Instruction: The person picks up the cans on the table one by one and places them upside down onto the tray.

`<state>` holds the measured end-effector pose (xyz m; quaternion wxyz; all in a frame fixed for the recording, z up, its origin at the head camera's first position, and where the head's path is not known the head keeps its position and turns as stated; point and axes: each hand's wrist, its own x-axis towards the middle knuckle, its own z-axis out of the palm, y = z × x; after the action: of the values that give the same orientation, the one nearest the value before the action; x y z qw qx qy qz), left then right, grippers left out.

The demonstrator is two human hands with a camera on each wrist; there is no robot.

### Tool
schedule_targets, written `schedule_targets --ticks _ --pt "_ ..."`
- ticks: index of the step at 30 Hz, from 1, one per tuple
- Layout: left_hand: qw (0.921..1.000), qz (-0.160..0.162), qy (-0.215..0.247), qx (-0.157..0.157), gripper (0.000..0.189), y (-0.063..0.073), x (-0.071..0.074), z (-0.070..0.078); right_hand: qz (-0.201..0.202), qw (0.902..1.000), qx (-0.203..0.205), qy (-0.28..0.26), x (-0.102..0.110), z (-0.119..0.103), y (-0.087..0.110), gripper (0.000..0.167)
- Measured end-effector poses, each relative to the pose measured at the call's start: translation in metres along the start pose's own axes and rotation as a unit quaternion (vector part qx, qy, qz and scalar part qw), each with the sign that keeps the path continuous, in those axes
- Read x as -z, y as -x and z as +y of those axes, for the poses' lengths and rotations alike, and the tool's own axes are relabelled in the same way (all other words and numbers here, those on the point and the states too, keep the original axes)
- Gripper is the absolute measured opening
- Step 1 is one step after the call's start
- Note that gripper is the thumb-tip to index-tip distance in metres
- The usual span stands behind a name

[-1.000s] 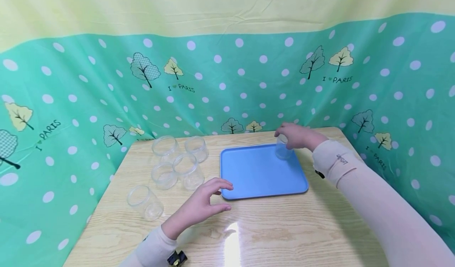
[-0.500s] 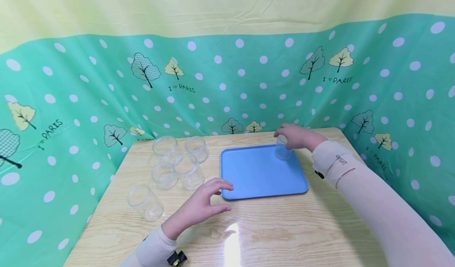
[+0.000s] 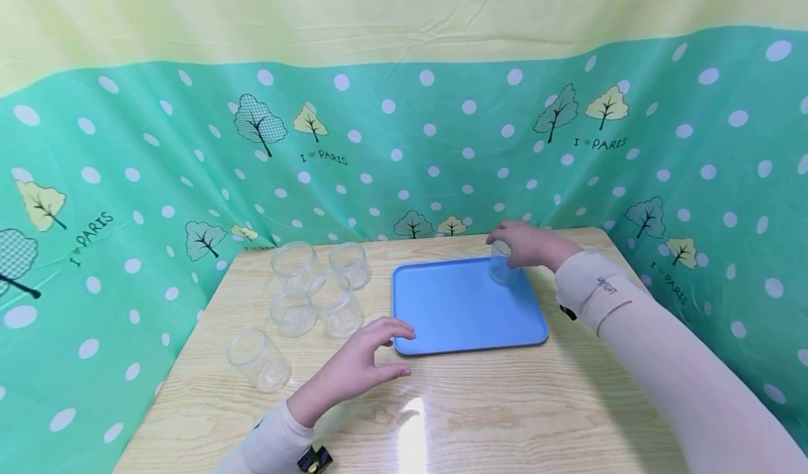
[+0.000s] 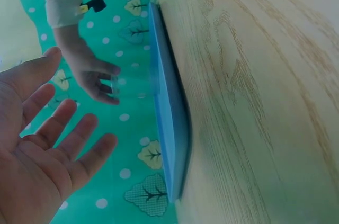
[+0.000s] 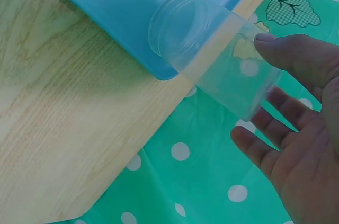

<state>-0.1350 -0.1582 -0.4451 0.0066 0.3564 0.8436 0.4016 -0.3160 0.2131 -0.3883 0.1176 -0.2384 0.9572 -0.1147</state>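
At the back right corner of the blue tray (image 3: 461, 309), my right hand (image 3: 527, 242) holds a clear cup (image 3: 503, 272) by its upper end. In the right wrist view, the thumb lies against the side of that cup (image 5: 225, 62) and the other fingers are at its far side; its lower end overlaps the tray. My left hand (image 3: 356, 362) hovers by the tray's front left corner, fingers loosely spread and holding nothing. The left wrist view shows its open palm (image 4: 32, 176) facing the tray's edge.
Several clear cups stand on the table left of the tray, among them a wide one (image 3: 294, 263), a short one (image 3: 293, 314) and a tall one (image 3: 260, 362) nearest the front. A green dotted curtain (image 3: 429, 151) surrounds the wooden table (image 3: 505, 411) at the back and sides.
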Motion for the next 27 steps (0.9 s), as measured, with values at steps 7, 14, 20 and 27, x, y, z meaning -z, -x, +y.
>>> schedule_targets --ticks 7,14,20,27 --pt "1.0 0.002 -0.003 -0.002 0.05 0.001 0.0 -0.001 0.025 0.9996 0.014 -0.008 -0.004 0.001 0.0 0.06" --pt "0.9999 0.006 -0.012 -0.004 0.05 0.002 0.003 0.0 0.062 0.9977 0.026 -0.013 -0.001 -0.007 0.007 0.058" --pt "0.9999 0.002 -0.011 -0.001 0.051 0.002 0.005 0.001 0.112 0.9926 0.044 -0.013 -0.001 -0.014 0.015 0.054" --pt "0.9998 0.009 -0.019 -0.006 0.051 0.003 0.007 0.002 0.161 0.9842 0.066 -0.029 0.0 -0.032 0.033 0.055"
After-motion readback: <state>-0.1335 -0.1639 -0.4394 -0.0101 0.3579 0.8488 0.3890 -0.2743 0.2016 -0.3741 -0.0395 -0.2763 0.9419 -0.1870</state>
